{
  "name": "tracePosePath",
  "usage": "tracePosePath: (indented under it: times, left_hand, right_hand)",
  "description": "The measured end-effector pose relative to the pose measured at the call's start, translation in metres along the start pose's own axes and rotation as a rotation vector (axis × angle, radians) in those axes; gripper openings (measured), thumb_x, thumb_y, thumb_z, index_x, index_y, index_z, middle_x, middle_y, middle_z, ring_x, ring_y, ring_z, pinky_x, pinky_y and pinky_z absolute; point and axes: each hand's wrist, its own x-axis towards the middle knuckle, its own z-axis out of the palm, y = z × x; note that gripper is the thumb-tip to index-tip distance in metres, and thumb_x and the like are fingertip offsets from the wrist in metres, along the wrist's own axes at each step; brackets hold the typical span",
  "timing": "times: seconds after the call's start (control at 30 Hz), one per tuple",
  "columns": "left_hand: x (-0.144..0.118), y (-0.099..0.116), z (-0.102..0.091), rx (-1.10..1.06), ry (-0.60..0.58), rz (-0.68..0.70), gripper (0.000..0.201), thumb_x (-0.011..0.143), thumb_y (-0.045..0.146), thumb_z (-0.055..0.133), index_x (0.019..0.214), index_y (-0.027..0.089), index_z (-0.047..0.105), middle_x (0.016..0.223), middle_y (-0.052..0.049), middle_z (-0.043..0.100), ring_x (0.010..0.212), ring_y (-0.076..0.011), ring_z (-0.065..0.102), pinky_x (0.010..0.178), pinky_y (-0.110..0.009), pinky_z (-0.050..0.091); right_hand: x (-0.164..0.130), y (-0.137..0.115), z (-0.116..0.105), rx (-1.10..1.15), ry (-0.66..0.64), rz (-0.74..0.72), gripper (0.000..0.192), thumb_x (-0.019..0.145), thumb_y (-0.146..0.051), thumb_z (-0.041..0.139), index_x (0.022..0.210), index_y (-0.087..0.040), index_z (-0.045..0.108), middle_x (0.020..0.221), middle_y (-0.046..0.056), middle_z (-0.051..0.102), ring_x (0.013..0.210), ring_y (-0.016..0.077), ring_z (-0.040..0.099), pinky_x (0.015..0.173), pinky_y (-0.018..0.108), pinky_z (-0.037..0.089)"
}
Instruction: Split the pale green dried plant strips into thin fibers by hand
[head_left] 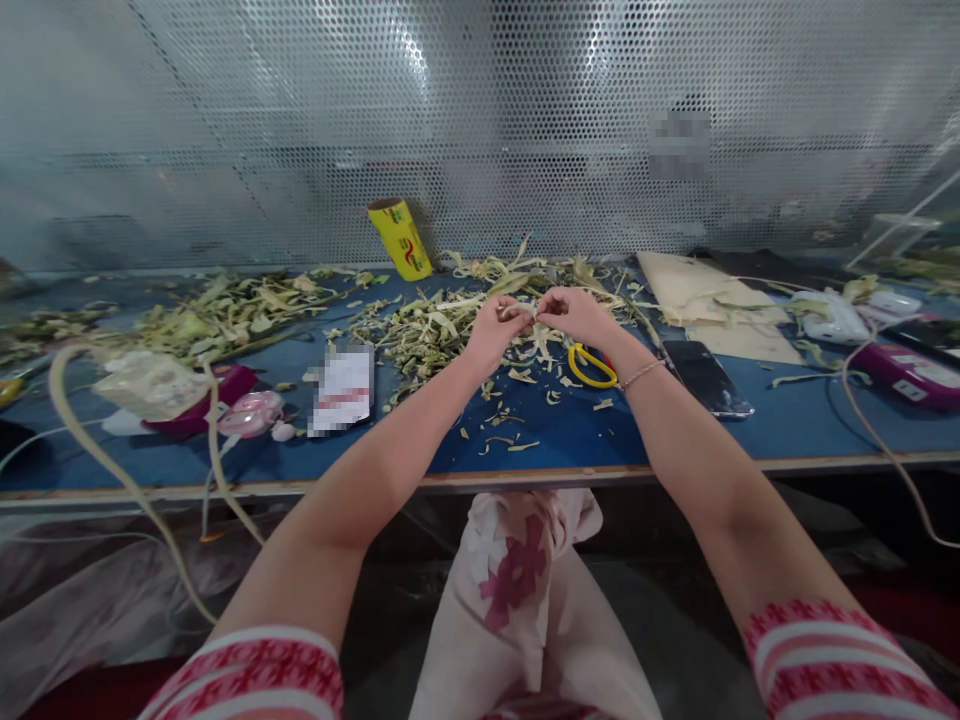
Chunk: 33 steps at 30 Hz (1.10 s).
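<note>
My left hand (498, 330) and my right hand (576, 312) meet over the blue table, fingers closed in a pinch. Between their fingertips is a small pale piece of plant (531, 314), its exact form too small to make out. Under and behind them spreads a heap of greenish-yellow dried plant pieces (420, 335). Yellow-handled scissors (592, 372) lie just below my right hand, their blades mostly hidden. Small plant scraps (510, 420) are scattered on the table nearer to me.
A yellow tube (401, 240) leans by the perforated metal screen (495, 120). A phone (706, 378) and cardboard (697, 285) lie right; a white card (343, 390) and another plant heap (232, 310) lie left. Purple devices (909, 375) and cables flank the table (420, 455).
</note>
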Motion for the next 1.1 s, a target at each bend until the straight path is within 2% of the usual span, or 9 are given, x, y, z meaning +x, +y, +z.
tracePosePath:
  times: [0.27,0.5,0.67,0.87,0.97,1.03,1.1]
  left_hand:
    - [0.001,0.0,-0.001,0.024,-0.023,0.045,0.036,0.061,0.01,0.075,0.083,0.019,0.048,0.074,0.002,0.065,0.065,-0.009,0.06,0.073,-0.029,0.05]
    - [0.004,-0.002,-0.004,0.073,-0.095,0.069,0.037,0.061,0.015,0.077,0.086,0.018,0.049,0.074,0.002,0.065,0.062,-0.0085,0.058,0.065,-0.024,0.047]
    - [0.003,0.0,-0.002,0.028,-0.102,0.01,0.034,0.062,0.014,0.077,0.084,0.017,0.051,0.067,0.004,0.06,0.059,-0.0074,0.056,0.061,-0.022,0.046]
    - [-0.003,0.01,0.003,-0.085,-0.05,-0.062,0.02,0.073,0.013,0.07,0.081,0.016,0.052,0.068,0.004,0.056,0.061,-0.0072,0.056,0.064,-0.024,0.048]
    - [-0.002,0.011,0.003,-0.099,-0.015,-0.052,0.014,0.077,0.011,0.064,0.082,0.016,0.053,0.069,0.004,0.054,0.059,-0.0064,0.055,0.065,-0.023,0.048]
    - [0.0,0.01,0.002,-0.094,0.002,-0.053,0.01,0.079,0.011,0.061,0.083,0.017,0.053,0.068,0.004,0.054,0.058,-0.0064,0.054,0.063,-0.023,0.047]
    - [0.001,0.008,0.002,-0.085,0.016,-0.046,0.009,0.081,0.011,0.058,0.082,0.017,0.052,0.067,0.004,0.053,0.057,-0.0065,0.052,0.062,-0.022,0.046]
  right_hand:
    - [0.0,-0.003,0.001,0.0,0.028,0.022,0.007,0.064,-0.022,0.061,0.067,-0.018,0.056,0.062,-0.002,0.053,0.06,0.0109,0.047,0.061,0.027,0.037]
    - [0.001,-0.001,0.003,0.02,0.048,0.045,0.015,0.061,-0.02,0.064,0.069,-0.019,0.051,0.06,-0.004,0.05,0.059,0.0103,0.046,0.059,0.025,0.036]
    - [0.002,0.006,0.005,-0.01,0.049,0.024,0.02,0.062,-0.021,0.065,0.078,-0.019,0.053,0.064,-0.004,0.053,0.062,0.0112,0.049,0.06,0.025,0.037]
    - [0.003,0.005,0.008,0.166,0.032,0.0,0.029,0.061,-0.023,0.066,0.086,-0.019,0.053,0.073,-0.003,0.053,0.067,0.0114,0.05,0.066,0.027,0.041]
    - [0.005,0.005,0.007,0.324,0.096,0.08,0.028,0.064,-0.026,0.065,0.089,-0.02,0.053,0.083,-0.002,0.053,0.073,0.0117,0.052,0.068,0.027,0.043]
    - [0.006,0.005,0.008,0.412,0.142,0.193,0.023,0.072,-0.035,0.062,0.088,-0.021,0.055,0.087,0.0,0.054,0.077,0.0129,0.053,0.07,0.028,0.044]
    - [0.005,0.006,0.011,0.439,0.122,0.304,0.027,0.079,-0.048,0.058,0.083,-0.021,0.057,0.087,0.003,0.056,0.078,0.0147,0.054,0.072,0.03,0.046]
